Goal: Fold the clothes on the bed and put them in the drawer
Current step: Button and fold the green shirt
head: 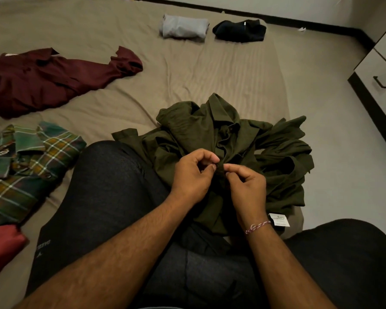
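Your left hand (pixel 193 172) and right hand (pixel 246 184) both pinch the front placket of the olive shirt (pixel 232 139), fingertips almost meeting at its middle, a grasp that suggests you are fastening a button so the front stays aligned for folding. The olive shirt lies crumpled on the bed (pixel 187 70), just beyond your knees and close to the bed's right edge, so spread it toward the open sheet on its far side. Beyond that space sit a folded grey garment (pixel 183 26) and a folded dark garment (pixel 240 30). Left of the olive shirt lie a maroon shirt (pixel 54 79) and a plaid shirt (pixel 25 166), unfolded. The drawer (pixel 379 81) stands to its right, across bare floor, shut.
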Demonstrator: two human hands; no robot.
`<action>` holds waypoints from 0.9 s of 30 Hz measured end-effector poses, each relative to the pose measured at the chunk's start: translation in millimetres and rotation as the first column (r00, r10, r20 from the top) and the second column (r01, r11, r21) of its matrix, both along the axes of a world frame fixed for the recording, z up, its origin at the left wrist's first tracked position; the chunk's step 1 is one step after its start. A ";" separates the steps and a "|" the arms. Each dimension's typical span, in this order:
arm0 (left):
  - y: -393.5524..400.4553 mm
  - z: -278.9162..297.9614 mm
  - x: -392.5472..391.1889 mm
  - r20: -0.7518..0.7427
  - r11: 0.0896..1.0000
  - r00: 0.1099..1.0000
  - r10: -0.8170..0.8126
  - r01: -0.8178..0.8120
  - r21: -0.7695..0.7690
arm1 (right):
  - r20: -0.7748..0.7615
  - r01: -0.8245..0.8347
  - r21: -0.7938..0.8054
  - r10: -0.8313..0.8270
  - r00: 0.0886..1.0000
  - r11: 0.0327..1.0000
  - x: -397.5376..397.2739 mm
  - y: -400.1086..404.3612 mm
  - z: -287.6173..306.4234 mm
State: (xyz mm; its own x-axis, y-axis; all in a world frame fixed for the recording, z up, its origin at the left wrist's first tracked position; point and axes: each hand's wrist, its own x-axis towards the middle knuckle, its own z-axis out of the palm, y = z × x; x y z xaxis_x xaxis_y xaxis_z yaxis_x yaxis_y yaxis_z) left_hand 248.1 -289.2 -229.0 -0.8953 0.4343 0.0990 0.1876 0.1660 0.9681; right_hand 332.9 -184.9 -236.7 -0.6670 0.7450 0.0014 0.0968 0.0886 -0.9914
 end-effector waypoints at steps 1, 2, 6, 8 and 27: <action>0.2 0.0 -0.5 0.016 1.000 1.000 0.004 -0.004 0.008 | -0.004 -0.007 0.042 0.007 1.000 0.999 -0.3 0.0 -1.3; 0.5 0.0 -0.9 0.038 1.000 0.999 0.008 -0.009 0.022 | -0.013 -0.011 0.071 0.012 1.000 0.997 -0.3 0.0 -2.3; -0.1 -3.1 -5.2 0.164 0.994 0.986 0.024 -0.041 0.101 | -0.055 -0.012 0.090 0.017 0.998 0.996 -2.5 -0.7 -4.9; 0.2 -4.0 -6.1 0.236 0.987 0.971 0.029 -0.065 0.145 | -0.064 -0.008 0.117 0.016 0.998 0.993 -3.4 -1.8 -5.2; -5.2 -3.4 -14.4 0.357 0.984 0.933 0.049 -0.107 0.144 | -0.042 -0.076 0.498 0.112 0.993 0.864 -16.0 0.0 -17.5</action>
